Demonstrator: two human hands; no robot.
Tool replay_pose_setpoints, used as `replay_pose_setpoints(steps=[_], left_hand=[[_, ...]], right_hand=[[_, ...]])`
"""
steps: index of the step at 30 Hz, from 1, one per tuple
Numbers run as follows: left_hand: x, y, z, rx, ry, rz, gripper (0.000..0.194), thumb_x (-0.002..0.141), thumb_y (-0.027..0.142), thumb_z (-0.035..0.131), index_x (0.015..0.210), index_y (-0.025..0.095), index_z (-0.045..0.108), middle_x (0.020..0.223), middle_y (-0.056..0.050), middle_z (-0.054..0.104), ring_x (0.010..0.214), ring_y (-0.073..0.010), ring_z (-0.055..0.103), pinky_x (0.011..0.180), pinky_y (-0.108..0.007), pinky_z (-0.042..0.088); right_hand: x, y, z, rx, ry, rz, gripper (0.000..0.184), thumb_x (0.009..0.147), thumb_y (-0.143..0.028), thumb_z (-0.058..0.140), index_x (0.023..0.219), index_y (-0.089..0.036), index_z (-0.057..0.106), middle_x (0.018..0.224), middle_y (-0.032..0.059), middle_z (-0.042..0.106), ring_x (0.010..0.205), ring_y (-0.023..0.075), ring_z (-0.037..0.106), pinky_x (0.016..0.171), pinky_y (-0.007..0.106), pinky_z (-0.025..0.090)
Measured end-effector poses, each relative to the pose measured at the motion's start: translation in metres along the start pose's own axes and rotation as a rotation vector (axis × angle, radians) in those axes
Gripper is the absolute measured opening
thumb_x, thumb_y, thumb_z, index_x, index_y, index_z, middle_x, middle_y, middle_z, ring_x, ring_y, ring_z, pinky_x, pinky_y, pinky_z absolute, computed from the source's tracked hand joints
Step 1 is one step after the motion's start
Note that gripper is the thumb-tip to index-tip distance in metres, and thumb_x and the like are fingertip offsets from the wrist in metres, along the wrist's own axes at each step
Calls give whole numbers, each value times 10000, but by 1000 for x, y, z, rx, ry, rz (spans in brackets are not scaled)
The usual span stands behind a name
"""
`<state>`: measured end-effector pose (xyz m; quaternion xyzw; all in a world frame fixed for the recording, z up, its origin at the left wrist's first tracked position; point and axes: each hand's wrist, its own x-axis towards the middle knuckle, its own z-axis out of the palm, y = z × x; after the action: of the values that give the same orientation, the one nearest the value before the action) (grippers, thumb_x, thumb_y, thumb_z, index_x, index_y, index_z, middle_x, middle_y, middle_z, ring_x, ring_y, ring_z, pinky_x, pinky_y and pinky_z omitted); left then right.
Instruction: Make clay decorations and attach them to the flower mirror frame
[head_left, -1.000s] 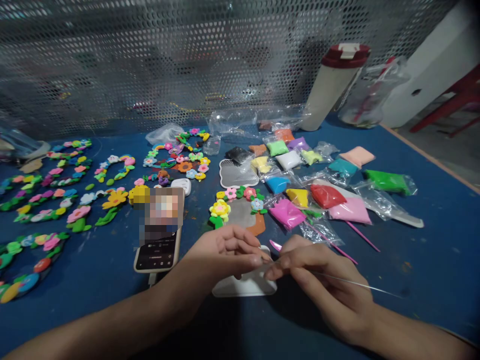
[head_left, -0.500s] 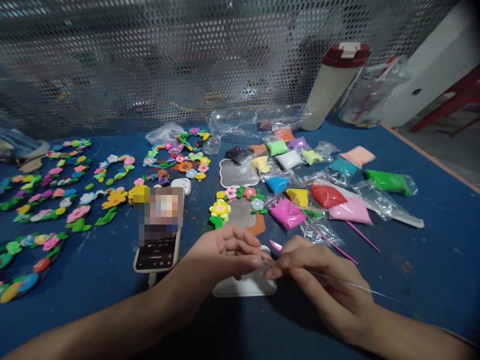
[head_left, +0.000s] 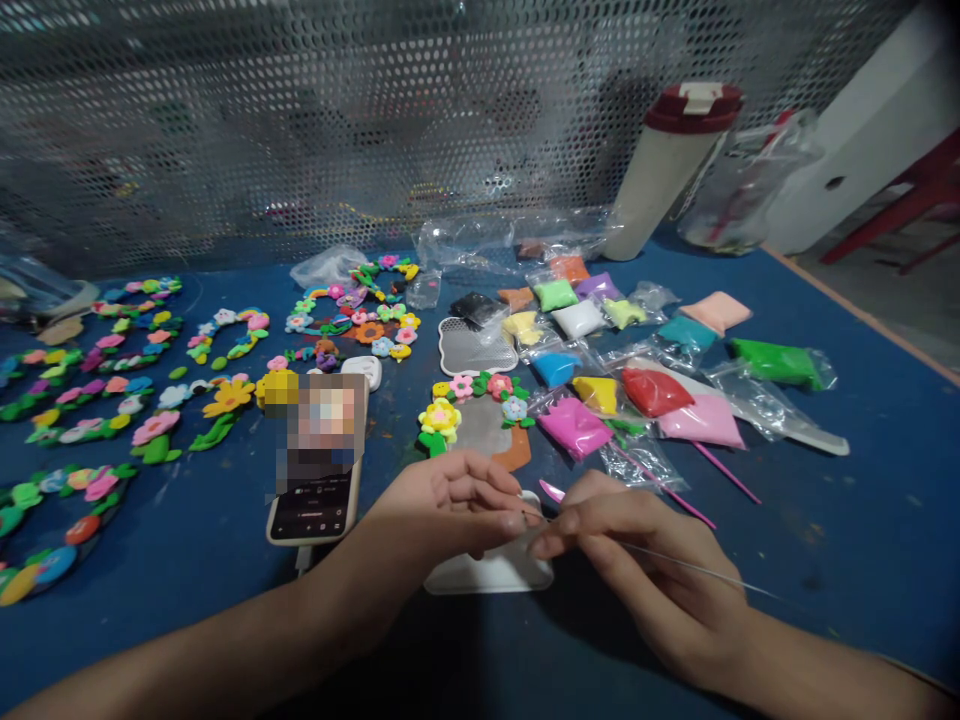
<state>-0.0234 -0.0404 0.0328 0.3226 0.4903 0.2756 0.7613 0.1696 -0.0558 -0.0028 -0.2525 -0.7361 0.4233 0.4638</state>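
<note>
My left hand (head_left: 450,500) and my right hand (head_left: 645,570) meet fingertip to fingertip above a small white tray (head_left: 487,572) near the table's front. My right hand pinches a thin metal wire (head_left: 697,572) that runs off to the right. My left hand's fingers are curled and pinched at the wire's tip; what they grip is too small to make out. A small mirror with clay flowers on its rim (head_left: 480,415) lies just beyond my hands. A pink tool (head_left: 637,475) lies beside my right hand.
A phone (head_left: 319,470) lies left of my hands on the blue table (head_left: 862,500). Several clay flower garlands (head_left: 90,400) cover the left. Several bags of coloured clay (head_left: 652,390) spread to the right. A white bottle with a red lid (head_left: 667,170) stands by the mesh wall.
</note>
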Motion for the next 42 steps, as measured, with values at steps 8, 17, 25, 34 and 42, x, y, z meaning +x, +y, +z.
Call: replay_pose_setpoints(steps=[8,17,25,34,42], left_hand=[[0,1,1,15,22,-5,222,648,179,788,772,141,608,700,2,669,575,-68,545,526,-174,351],[-1,2,2,25,49,20,210,635,180,785,758,147,619,672,23,642,580,-79,547,589,-206,387],[4,-3,-2,29,39,25,230,636,184,782,771,142,600,683,14,647,594,-76,559,520,-170,358],[2,-2,1,63,48,23,208,650,171,773,783,142,617,699,-6,670,607,-94,578,524,-172,381],[2,4,-15,139,85,113,207,684,220,753,826,158,615,788,-23,697,685,-115,611,559,-181,433]], right_hand=[[0,0,-1,8,-20,7,322,871,-25,399,1067,-232,547,837,38,657,761,157,602,657,325,493],[0,2,-1,-20,-24,56,272,885,-50,407,1030,-226,555,823,37,644,761,156,597,647,314,493],[0,3,2,80,14,126,204,916,-88,414,973,-230,550,804,21,668,760,136,597,670,289,484],[0,4,4,167,44,129,165,930,-131,427,979,-213,561,775,34,678,744,140,610,649,295,498],[-8,6,7,99,-3,154,157,922,-119,422,936,-211,548,770,22,647,707,130,589,649,288,464]])
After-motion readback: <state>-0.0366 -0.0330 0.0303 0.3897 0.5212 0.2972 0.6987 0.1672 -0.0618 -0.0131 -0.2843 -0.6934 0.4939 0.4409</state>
